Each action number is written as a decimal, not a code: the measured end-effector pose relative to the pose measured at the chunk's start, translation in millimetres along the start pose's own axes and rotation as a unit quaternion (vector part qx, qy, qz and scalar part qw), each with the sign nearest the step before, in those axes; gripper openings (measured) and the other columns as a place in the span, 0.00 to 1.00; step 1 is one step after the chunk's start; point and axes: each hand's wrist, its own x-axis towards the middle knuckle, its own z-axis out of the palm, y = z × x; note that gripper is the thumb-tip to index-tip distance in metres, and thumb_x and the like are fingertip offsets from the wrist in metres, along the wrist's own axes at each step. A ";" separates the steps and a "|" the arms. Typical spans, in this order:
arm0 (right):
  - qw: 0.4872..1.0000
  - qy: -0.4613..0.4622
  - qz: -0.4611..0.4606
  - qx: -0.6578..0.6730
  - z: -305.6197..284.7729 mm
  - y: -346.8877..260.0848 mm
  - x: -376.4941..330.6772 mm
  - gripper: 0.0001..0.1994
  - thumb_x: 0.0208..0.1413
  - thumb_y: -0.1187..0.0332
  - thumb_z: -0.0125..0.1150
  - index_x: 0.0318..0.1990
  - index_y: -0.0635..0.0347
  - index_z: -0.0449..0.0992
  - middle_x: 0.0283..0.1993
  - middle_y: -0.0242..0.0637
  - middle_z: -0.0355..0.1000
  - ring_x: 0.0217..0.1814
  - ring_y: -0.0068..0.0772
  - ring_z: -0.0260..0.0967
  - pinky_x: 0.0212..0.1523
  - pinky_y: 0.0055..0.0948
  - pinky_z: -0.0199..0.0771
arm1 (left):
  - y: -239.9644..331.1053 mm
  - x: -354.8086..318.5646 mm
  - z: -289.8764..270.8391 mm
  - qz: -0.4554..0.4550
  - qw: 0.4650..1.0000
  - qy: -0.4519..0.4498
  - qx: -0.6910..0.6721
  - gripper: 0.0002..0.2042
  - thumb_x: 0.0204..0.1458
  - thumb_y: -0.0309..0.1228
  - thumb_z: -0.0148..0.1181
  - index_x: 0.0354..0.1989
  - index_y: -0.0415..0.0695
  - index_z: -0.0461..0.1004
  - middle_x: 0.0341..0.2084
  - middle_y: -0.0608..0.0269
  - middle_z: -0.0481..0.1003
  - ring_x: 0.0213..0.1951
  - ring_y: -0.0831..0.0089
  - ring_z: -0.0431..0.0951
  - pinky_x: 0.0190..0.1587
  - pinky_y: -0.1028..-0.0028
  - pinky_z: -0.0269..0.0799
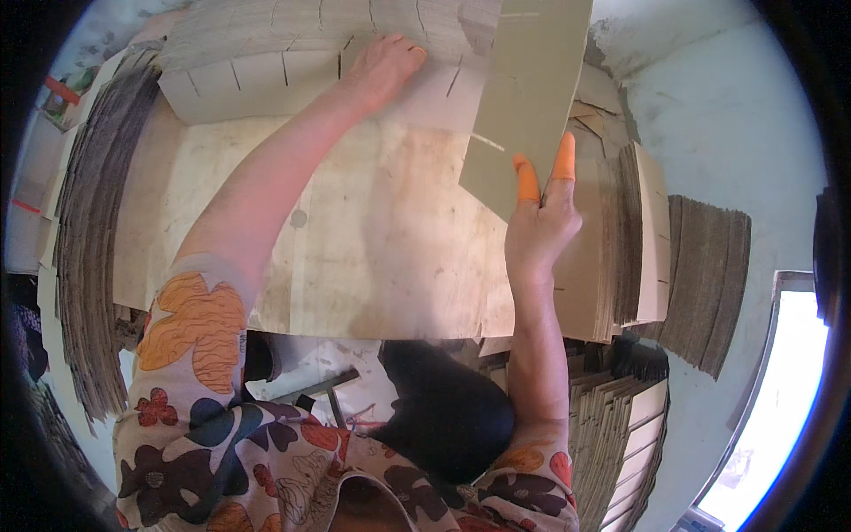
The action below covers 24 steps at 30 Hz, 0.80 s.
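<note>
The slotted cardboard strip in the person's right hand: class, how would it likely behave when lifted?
The cardboard strip probably stays fairly stiff: it stands flat from the right hand. Likely light, held at one end only. Its slots may make it bend there.

At twelve o'clock, the olive-grey card [525,97] meets two bright orange finger cots [564,158]. The table [381,257] is pale, stained wood. At seven o'clock, the cream sleeve [191,355] carries orange, red and dark-teal flowers. Brown cardboard stacks [709,275] sit at three o'clock.

Cardboard workshop: worn wooden table [372,257] was ringed by tall stacks of slotted cardboard sheets [89,266], rough plastered wall [727,115] beyond.
</note>
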 end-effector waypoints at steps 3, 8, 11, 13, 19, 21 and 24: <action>0.999 0.020 -0.029 0.014 2.1 -0.2 3.0 0.29 0.52 0.78 0.60 0.62 0.61 0.59 0.26 0.43 0.74 0.15 0.25 0.61 0.19 0.24 0.66 | -0.1 -3.6 3.2 0.051 0.995 0.081 -0.027 0.07 0.43 0.23 0.56 0.33 0.44 0.72 0.27 0.63 0.72 0.38 0.63 0.72 0.37 0.68 0.69; 0.998 0.040 -0.040 0.028 5.3 0.9 1.0 0.28 0.52 0.77 0.61 0.61 0.61 0.61 0.25 0.30 0.70 0.20 0.11 0.51 0.20 0.11 0.55 | 10.4 -15.3 -5.9 0.032 0.992 0.049 -0.108 0.07 0.44 0.23 0.54 0.33 0.44 0.72 0.24 0.59 0.72 0.34 0.60 0.73 0.34 0.65 0.70; 0.994 0.078 -0.054 0.047 6.1 1.8 0.0 0.28 0.52 0.77 0.61 0.61 0.60 0.62 0.24 0.28 0.69 0.19 0.12 0.49 0.19 0.12 0.54 | 7.3 -13.8 -0.4 0.020 0.990 0.054 -0.125 0.06 0.45 0.24 0.53 0.32 0.45 0.72 0.22 0.58 0.72 0.31 0.60 0.73 0.34 0.64 0.71; 0.994 0.087 -0.046 0.053 4.5 2.5 -2.6 0.28 0.51 0.77 0.61 0.61 0.59 0.62 0.23 0.27 0.69 0.19 0.12 0.49 0.19 0.12 0.54 | 9.0 -11.8 2.7 -0.021 0.991 0.034 -0.125 0.05 0.47 0.24 0.52 0.32 0.46 0.72 0.21 0.57 0.72 0.30 0.59 0.73 0.33 0.64 0.71; 0.996 0.075 -0.026 0.033 2.0 6.8 -3.8 0.29 0.50 0.79 0.62 0.61 0.58 0.61 0.23 0.29 0.69 0.19 0.12 0.50 0.19 0.11 0.55 | 7.1 -13.4 3.6 0.055 0.998 0.001 -0.028 0.04 0.46 0.27 0.56 0.32 0.47 0.74 0.25 0.62 0.72 0.35 0.64 0.72 0.37 0.68 0.70; 0.998 0.057 -0.014 0.027 2.2 7.2 -3.4 0.30 0.51 0.79 0.61 0.62 0.59 0.60 0.25 0.33 0.72 0.20 0.16 0.57 0.20 0.16 0.60 | 11.0 -14.9 2.5 0.098 0.989 0.108 -0.018 0.05 0.44 0.28 0.57 0.30 0.45 0.73 0.26 0.67 0.73 0.35 0.66 0.72 0.35 0.68 0.72; 0.999 0.038 -0.013 0.005 1.3 7.2 -2.5 0.30 0.52 0.76 0.60 0.63 0.59 0.58 0.28 0.41 0.76 0.20 0.26 0.70 0.21 0.25 0.70 | 18.5 -12.2 -5.6 0.129 0.971 0.200 -0.029 0.07 0.41 0.28 0.57 0.30 0.44 0.73 0.25 0.68 0.72 0.35 0.67 0.71 0.33 0.68 0.72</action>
